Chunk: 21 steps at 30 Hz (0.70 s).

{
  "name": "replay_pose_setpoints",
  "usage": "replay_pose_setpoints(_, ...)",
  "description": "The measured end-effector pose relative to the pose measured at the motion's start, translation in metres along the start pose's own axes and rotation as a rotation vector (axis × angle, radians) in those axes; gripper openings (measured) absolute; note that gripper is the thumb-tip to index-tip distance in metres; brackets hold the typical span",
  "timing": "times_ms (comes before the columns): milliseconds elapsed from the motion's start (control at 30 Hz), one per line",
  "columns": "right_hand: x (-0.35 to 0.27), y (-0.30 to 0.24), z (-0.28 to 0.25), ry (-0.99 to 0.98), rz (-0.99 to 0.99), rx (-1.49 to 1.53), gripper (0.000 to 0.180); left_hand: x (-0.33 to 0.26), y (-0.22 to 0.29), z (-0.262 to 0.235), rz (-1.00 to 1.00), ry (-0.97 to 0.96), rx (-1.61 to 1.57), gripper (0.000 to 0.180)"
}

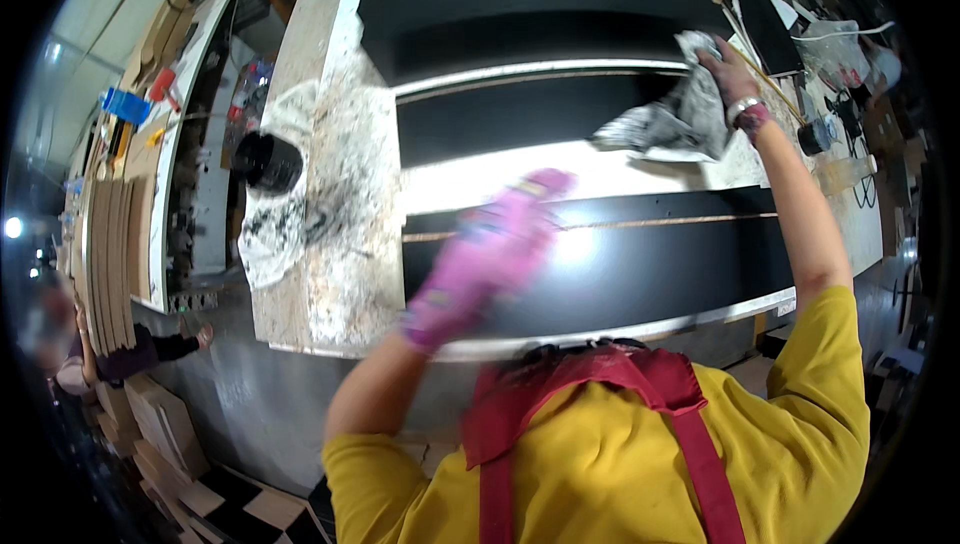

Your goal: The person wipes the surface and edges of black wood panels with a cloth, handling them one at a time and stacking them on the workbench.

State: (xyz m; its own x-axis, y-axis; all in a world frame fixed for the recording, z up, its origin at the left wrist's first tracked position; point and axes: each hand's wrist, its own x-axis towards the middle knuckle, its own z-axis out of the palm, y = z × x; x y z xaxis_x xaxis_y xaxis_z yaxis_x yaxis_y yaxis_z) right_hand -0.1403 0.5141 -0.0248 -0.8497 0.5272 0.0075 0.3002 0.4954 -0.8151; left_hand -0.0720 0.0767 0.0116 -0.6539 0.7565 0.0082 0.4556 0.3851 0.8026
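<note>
My left hand (pixel 490 254), in a pink glove and blurred by motion, hovers over the near black board (pixel 650 264) with its fingers stretched out and nothing in it. My right hand (pixel 725 69) reaches far out and grips a crumpled grey-and-white rag (pixel 670 119), pressed on the middle black board (pixel 500 119) near its right end. A third black board (pixel 520 9) lies at the back. All rest on a paint-spattered workbench (pixel 345 194).
A black can (pixel 268 162) stands on a stained sheet at the bench's left. Stacked wooden panels (pixel 110 264) lean at far left beside shelves with blue items. Tools and cables crowd the right edge (pixel 840 114). A person (pixel 60 344) stands at far left.
</note>
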Motion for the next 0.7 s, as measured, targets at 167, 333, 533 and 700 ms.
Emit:
replay_pose_setpoints(167, 0.052, 0.118, -0.069, 0.044, 0.129, -0.682, 0.054, 0.000, -0.139, -0.078, -0.445, 0.411, 0.045, 0.066)
replay_pose_setpoints(333, 0.041, 0.136, -0.040, -0.060, 0.162, -0.736, 0.049, 0.028, -0.144, -0.060, -0.593, 0.167, 0.272, 0.091)
replay_pose_setpoints(533, 0.031, 0.127, -0.048, -0.043, 0.268, -0.577, 0.062, 0.026, -0.161, -0.090, -0.779, 0.542, -0.745, 0.077)
replay_pose_setpoints(700, 0.001, 0.073, -0.038, -0.022, 0.044, -0.462, 0.058, 0.017, -0.125, -0.102, -0.725, 0.557, -1.040, 0.052)
